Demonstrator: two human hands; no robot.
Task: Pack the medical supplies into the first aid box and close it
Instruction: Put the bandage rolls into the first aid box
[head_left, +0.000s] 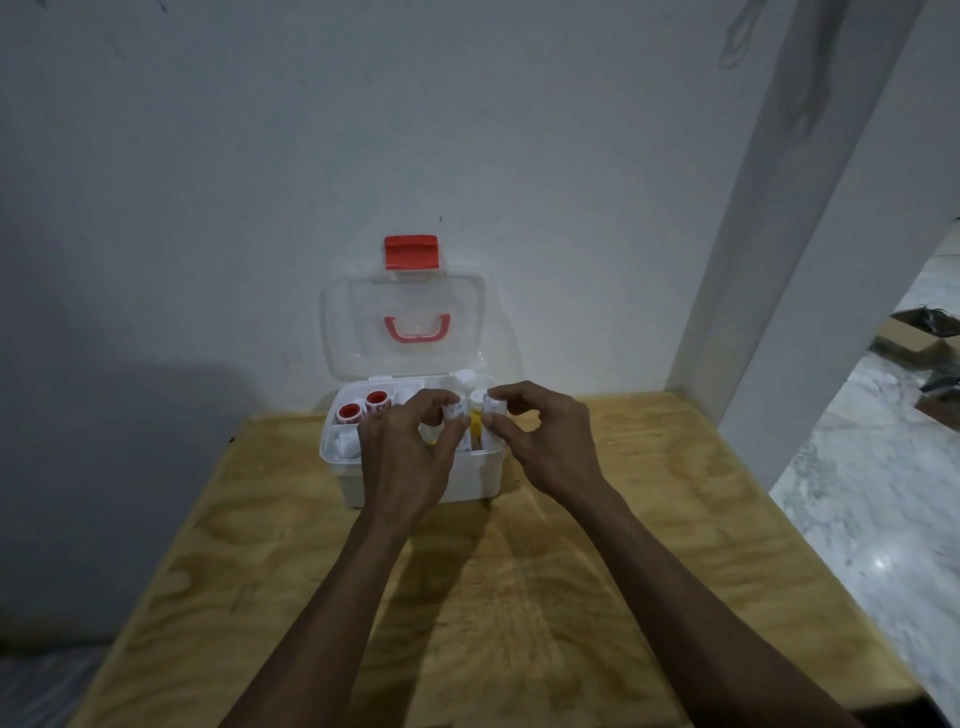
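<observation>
The first aid box sat on a wooden table, at its far edge against a white wall, with its clear lid standing open and leaning back toward the wall. A red handle showed on the lid, and a red latch stuck up from the lid's top edge. Inside the box, at the left, stood two rolls with red ends, side by side, and just in front of them lay a small white packet. The left hand hovered over the middle of the box, its fingers pinched around a small white roll. Between the two hands a bottle with a white cap and yellow contents stood upright in the box, and another white cap showed behind it near the back wall. The right hand was over the right part of the box, its thumb and fingers closed on a second small white roll, held just beside the first. Both rolls were above the rim of the box, close to the bottle. Further right, a white pillar rose beside the table, and beyond it lay a marble floor with some cardboard boxes.
</observation>
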